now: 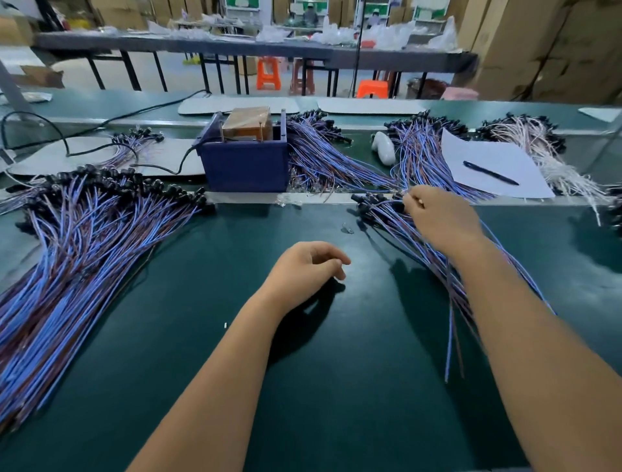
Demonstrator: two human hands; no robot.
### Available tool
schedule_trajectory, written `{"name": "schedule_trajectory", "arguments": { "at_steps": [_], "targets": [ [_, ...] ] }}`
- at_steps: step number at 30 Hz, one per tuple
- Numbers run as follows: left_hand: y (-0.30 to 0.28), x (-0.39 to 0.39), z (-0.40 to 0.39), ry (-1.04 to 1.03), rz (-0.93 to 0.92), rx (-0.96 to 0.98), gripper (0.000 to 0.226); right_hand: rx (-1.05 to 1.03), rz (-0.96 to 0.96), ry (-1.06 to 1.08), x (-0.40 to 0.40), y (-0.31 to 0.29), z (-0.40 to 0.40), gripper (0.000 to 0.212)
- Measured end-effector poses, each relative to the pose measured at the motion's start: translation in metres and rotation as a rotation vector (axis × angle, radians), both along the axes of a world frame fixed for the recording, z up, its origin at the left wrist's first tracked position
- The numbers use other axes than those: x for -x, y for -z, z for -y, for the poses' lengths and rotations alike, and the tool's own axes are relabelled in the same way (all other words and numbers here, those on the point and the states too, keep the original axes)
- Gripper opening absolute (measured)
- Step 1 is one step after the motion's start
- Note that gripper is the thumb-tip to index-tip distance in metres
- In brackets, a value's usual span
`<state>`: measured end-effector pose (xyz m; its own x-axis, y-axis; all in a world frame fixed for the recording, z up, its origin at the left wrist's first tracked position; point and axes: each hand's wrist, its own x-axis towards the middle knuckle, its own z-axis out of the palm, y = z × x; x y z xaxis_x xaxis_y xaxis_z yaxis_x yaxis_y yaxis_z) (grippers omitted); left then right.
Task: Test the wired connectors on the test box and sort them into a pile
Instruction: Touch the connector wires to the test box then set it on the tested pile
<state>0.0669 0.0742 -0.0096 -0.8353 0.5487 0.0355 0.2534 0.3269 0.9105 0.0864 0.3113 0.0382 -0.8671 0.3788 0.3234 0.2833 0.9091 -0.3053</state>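
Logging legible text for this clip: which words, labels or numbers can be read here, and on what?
None can be read.
White sheet under the pen: blank.
Blue box: no label visible.
Green signs far behind: too blurred to read.

Right hand (437, 219) over a bundle of wired connectors (397, 219) on the green tabletop (336, 370), fingers curled into the wires near their black ends. Left hand (303, 269) low over bare tabletop, fingers loosely curled, nothing in it. Large sorted pile (84, 242) fanned out at left. Blue test box (244, 158) beyond, centre. Paper sheet (488, 165) with a pen (489, 172) at right, lying across more wires.
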Motion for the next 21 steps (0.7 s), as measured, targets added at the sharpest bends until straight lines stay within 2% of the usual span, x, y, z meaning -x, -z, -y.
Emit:
{"name": "schedule_trajectory", "arguments": {
  "at_steps": [4,6,11,15,17,19,21],
  "targets": [
    [0.0,0.0,-0.001,-0.002,0.008,-0.003,0.023,-0.294,0.121,0.223,-0.007,0.001,-0.012,0.031],
    [0.0,-0.001,-0.002,-0.006,0.005,-0.003,0.023,-0.308,0.176,0.265,-0.003,0.007,0.001,0.038],
    [-0.002,0.003,-0.001,-0.095,0.007,-0.125,0.029,-0.201,0.074,0.061,0.016,0.029,0.077,0.04],
    [-0.008,0.021,0.02,-0.347,-0.017,-0.209,0.03,0.0,0.009,-0.167,0.033,0.046,0.144,0.038],
    [-0.007,0.03,0.04,-0.519,-0.09,-0.136,0.028,0.021,0.015,-0.275,0.04,0.053,0.168,0.035],
    [-0.003,0.037,0.06,-0.694,-0.199,0.063,0.024,0.01,0.022,-0.353,0.045,0.059,0.182,0.03],
    [0.001,0.044,0.076,-0.825,-0.228,0.297,0.029,0.039,0.025,-0.366,0.049,0.062,0.184,0.026]
  ]
}}
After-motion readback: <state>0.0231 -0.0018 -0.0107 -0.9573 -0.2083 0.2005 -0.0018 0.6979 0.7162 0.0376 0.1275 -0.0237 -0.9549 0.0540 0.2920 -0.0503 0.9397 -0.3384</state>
